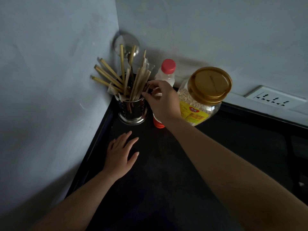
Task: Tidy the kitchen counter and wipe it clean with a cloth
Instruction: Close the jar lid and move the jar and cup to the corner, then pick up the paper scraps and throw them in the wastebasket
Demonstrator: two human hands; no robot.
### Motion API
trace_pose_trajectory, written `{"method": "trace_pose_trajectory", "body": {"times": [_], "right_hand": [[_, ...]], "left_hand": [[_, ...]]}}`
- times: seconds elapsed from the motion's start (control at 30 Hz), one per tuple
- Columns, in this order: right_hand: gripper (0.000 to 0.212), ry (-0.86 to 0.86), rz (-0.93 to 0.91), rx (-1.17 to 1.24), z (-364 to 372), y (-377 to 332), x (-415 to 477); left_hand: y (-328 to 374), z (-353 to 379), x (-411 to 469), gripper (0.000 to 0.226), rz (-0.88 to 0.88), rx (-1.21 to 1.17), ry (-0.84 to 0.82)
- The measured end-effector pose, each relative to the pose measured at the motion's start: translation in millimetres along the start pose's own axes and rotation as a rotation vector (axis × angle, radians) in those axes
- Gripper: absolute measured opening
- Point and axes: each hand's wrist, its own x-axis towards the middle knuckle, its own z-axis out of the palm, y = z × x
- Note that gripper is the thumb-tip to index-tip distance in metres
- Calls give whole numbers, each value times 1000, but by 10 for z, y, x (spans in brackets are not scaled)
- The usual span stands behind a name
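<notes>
A steel utensil holder [132, 110] full of wooden chopsticks [115, 77] stands in the corner of the dark counter [166, 164]. My right hand [162, 101] reaches over to its rim, where thumb and forefinger pinch the chopsticks on the holder's right side. My left hand [120, 154] lies flat on the counter in front of the holder, fingers straight and holding nothing. No cloth is in view.
A metal ladle [126, 44] leans in the corner behind the holder. A red-capped bottle [166, 72], a gold-lidded jar of grain [205, 92] and an orange-based container [158, 123], partly hidden by my right hand, stand along the back wall. A wall socket [273, 99] is at right.
</notes>
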Motion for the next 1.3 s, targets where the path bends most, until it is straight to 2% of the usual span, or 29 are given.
{"method": "trace_pose_trajectory", "body": {"times": [0.13,0.3,0.4,0.47,0.57,0.93,1.13,1.3], "right_hand": [[49,-69,111,-94,-95,-5,-195],[44,-128,262,-159,-288,36,-681],[44,-89,371,-150,-404,84,-1068],[45,-52,443,-160,-506,115,-1356],[44,11,542,-158,-688,142,-1830],[38,253,747,59,-1512,241,-3911],[37,535,796,56,-2156,246,-5387],[38,752,936,-7,-2589,260,-6558]], "left_hand": [[0,-52,6,58,18,19,-15],[83,-158,39,54,13,2,20],[234,-267,26,51,-22,-94,99],[371,-335,-32,50,-53,-194,89],[612,-421,-180,47,-82,-332,-12],[1989,-374,-1449,31,138,-553,-459],[2986,117,-2233,19,243,-626,-729],[3952,636,-2710,35,465,-606,-873]]}}
